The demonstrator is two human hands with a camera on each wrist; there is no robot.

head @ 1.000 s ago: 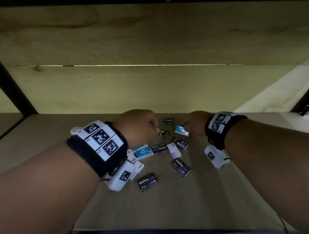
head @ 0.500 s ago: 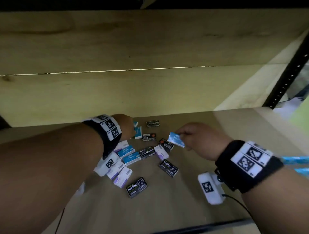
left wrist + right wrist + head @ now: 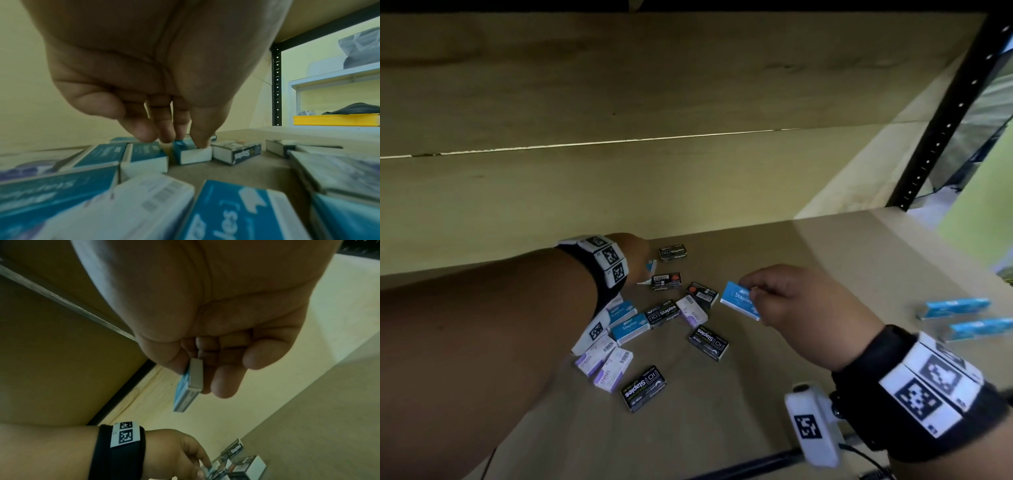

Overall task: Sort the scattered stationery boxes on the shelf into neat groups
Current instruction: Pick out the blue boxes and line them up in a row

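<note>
Small staples boxes lie scattered on the brown shelf (image 3: 722, 411): blue ones (image 3: 629, 328), black ones (image 3: 708, 342) and purple-white ones (image 3: 613, 369). My right hand (image 3: 751, 296) pinches a blue box (image 3: 739, 300) by its end and holds it in the air right of the pile; the right wrist view shows this blue box (image 3: 188, 386) between thumb and fingers. My left hand (image 3: 642, 270) reaches to the back of the pile. There its thumb and curled fingers (image 3: 164, 134) close over another blue box (image 3: 191, 151), which rests on the shelf.
Two blue boxes (image 3: 955, 306) lie side by side at the right end of the shelf. A black perforated upright (image 3: 945, 113) stands at the right rear corner. The yellowish back wall (image 3: 619, 192) is close behind the pile. The shelf's front rail (image 3: 756, 466) runs below my right wrist.
The right hand has lifted its blue box and drawn it right and nearer. The left hand has moved to the back of the pile onto a blue box. The view has swung right.
</note>
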